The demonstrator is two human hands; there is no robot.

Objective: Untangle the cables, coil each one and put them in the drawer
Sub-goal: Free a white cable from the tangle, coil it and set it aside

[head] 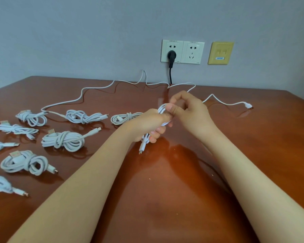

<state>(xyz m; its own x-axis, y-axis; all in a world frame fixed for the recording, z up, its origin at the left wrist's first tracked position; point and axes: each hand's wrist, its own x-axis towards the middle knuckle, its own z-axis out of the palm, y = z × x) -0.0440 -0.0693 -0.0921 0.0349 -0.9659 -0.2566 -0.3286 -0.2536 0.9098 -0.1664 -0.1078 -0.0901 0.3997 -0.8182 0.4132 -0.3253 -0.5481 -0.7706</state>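
Currently, the left hand (151, 123) holds the coiled cable (144, 143) in a closed grip; the right hand (188, 109) pinches its loop. Slackening either grip may spring the coil apart.

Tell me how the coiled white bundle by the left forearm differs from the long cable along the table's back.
The bundle is wound into loops, wrapped at its middle; the long cable lies uncoiled. The bundle sits compact; the long cable wanders across the table. Both are white.
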